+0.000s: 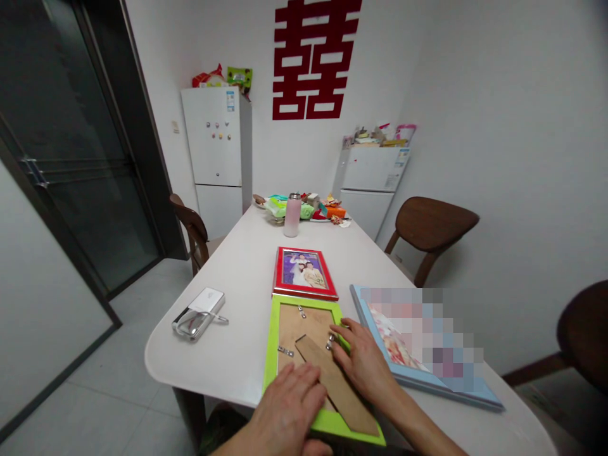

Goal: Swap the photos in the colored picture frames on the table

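A lime-green picture frame (274, 329) lies face down at the near edge of the white table (247, 266), its brown backing board and stand strut facing up. My left hand (287, 405) rests flat on the lower part of the backing, fingers stretched out. My right hand (363, 361) lies on the frame's right side, fingertips touching a small metal clip (329, 342) on the backing. Just beyond stands a red frame (304, 273) face up with a photo. A light-blue frame (418, 345) lies to the right of my right hand.
A white power bank with a cable (199, 311) lies left of the green frame. A pink bottle (292, 215) and a heap of snacks (308, 208) sit at the table's far end. Wooden chairs (427, 228) stand around; two white fridges (218, 152) stand against the back wall.
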{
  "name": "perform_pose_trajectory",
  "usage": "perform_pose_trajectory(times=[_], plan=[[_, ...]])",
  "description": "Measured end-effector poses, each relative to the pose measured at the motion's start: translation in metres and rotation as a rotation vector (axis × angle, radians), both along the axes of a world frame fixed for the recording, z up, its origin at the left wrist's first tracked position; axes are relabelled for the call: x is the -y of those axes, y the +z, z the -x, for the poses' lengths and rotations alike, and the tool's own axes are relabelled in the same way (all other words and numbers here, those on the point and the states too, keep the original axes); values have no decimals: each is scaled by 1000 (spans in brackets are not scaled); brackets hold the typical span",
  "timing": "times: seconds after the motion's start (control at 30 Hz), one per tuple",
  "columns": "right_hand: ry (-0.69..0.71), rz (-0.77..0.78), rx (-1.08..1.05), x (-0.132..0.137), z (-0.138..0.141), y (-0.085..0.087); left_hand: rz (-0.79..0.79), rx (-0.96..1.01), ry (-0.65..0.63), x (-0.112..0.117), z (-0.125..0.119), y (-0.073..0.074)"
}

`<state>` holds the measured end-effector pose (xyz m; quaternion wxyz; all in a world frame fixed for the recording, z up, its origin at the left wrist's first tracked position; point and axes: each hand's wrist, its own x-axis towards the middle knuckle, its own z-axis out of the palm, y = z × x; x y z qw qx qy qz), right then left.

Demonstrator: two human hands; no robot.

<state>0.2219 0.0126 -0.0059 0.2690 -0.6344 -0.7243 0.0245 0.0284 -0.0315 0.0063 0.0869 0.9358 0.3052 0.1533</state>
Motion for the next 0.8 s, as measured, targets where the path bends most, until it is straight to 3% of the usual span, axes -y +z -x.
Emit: perform_pose_trajectory(times=[0.1, 0.2, 0.4, 0.67, 0.8], plan=[[141, 29, -65, 6, 25, 9, 91, 17, 247, -5, 24, -5], [262, 86, -64, 8, 55, 17, 167, 33, 360, -8, 33, -13], [243, 144, 35, -1, 84, 22, 221, 105, 366, -9, 30, -18], [138, 116, 26, -12, 87, 11, 229, 129, 350, -10, 28, -23], [136, 94, 35, -20, 75, 11, 216, 160, 322, -11, 27, -26]])
